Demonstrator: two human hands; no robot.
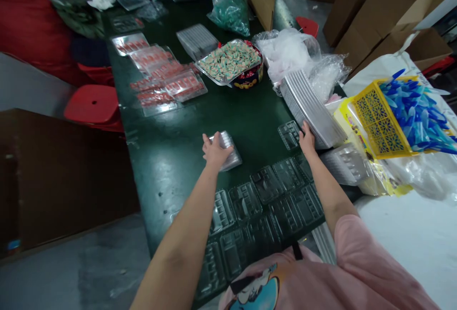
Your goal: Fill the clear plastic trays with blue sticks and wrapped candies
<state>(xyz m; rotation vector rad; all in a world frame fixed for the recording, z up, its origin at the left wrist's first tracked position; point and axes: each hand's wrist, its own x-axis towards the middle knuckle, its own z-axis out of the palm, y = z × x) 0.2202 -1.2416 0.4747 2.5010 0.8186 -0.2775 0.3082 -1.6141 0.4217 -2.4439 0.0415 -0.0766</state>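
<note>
My left hand (215,150) lies over a small stack of clear plastic blister trays (233,158) on the dark green table, its fingers and thumb spread. Off to the right, my right hand (307,139) is open, with its fingertips between a single clear blister tray (288,135) and a long nested stack of such trays (309,105). Whether it touches either is hard to make out. Rows of clear blister trays (267,184) lie flat on the table (164,157) near my body, partly behind my forearms.
Packs with red pieces (167,79) lie at the far left. A tray of small pale green and orange pieces (230,60) sits on a round tub (246,81). Plastic bags (293,53) and a yellow basket of blue pieces (383,119) stand right. Red stools (93,104) flank the table.
</note>
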